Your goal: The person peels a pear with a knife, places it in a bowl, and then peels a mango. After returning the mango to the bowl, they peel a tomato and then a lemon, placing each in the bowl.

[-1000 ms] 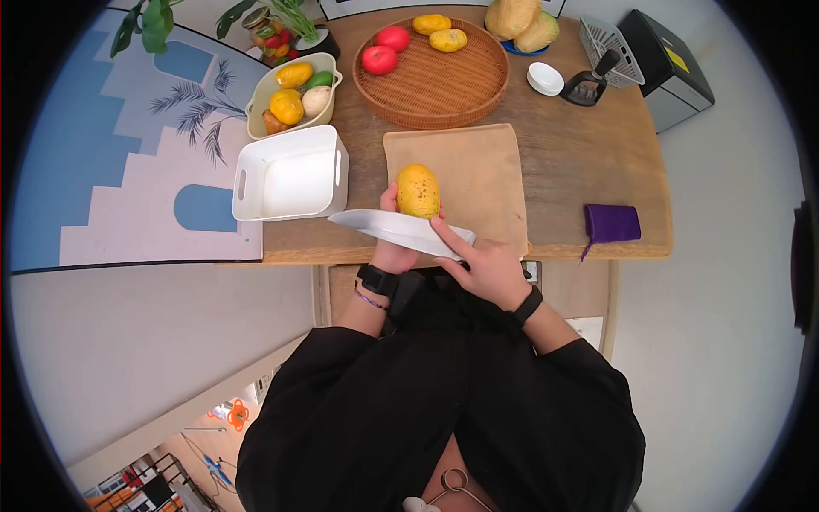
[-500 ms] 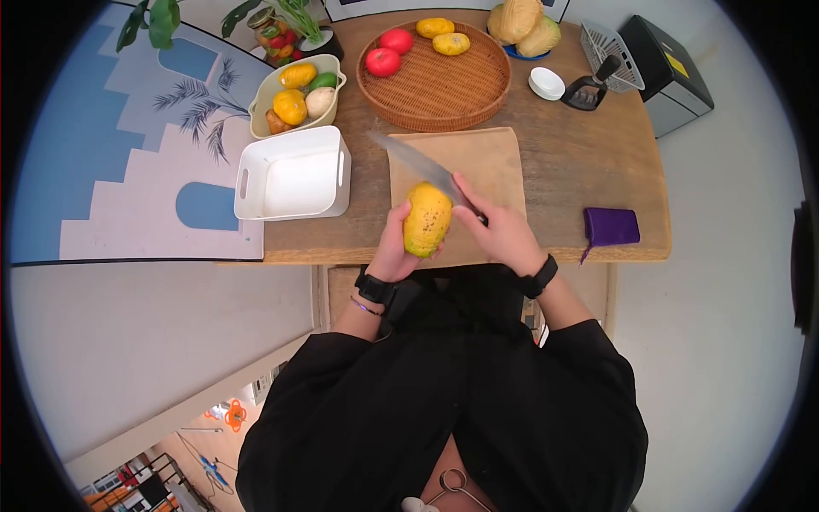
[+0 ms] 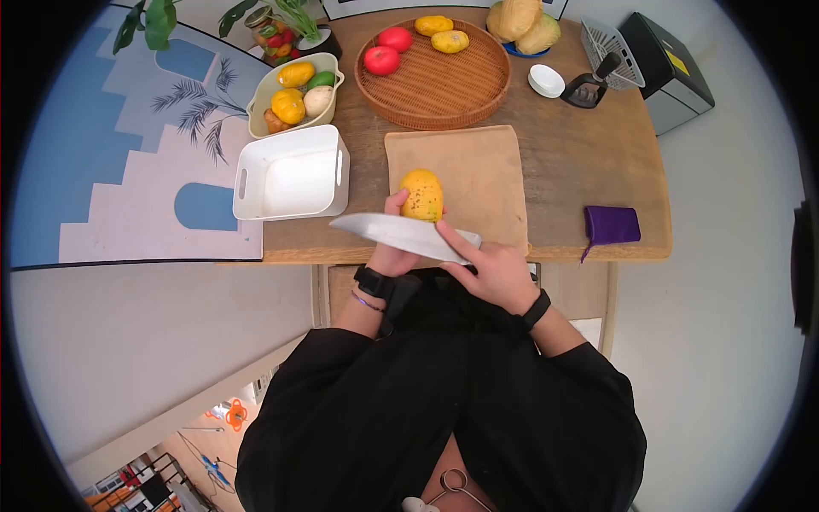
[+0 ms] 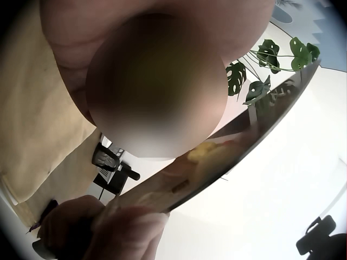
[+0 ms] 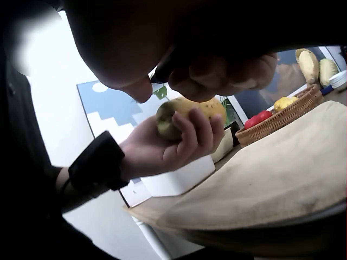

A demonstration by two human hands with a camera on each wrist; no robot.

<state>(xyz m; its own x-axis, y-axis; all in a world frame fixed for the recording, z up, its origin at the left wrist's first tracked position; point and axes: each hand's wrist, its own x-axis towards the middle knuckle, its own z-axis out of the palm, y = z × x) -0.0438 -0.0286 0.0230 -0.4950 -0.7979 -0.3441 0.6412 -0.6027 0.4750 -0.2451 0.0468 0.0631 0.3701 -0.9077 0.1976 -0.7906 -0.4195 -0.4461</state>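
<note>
My left hand (image 3: pixel 393 254) grips a yellow, brown-speckled fruit (image 3: pixel 421 194) and holds it just above the near part of the tan cutting board (image 3: pixel 473 171). In the right wrist view its fingers (image 5: pixel 191 130) curl around the fruit (image 5: pixel 187 111). My right hand (image 3: pixel 490 271) grips the handle of a large knife. The knife's blade (image 3: pixel 394 233) lies crosswise on the near side of the fruit, pointing left. The left wrist view shows the fruit (image 4: pixel 157 81) blurred up close and the blade (image 4: pixel 238 135) running beneath it.
A white bin (image 3: pixel 292 175) stands left of the board. Behind it is a bowl of produce (image 3: pixel 294 92). A wicker tray (image 3: pixel 435 81) holds tomatoes and yellow fruit. A purple cloth (image 3: pixel 612 224) lies at the right. A small white dish (image 3: pixel 545 79) and a black appliance (image 3: pixel 665 64) stand at the back right.
Half a second ago the blade pointed away up-left over the board beside the fruit. It has swung back crosswise in front of the fruit, and the fruit has moved slightly farther from me.
</note>
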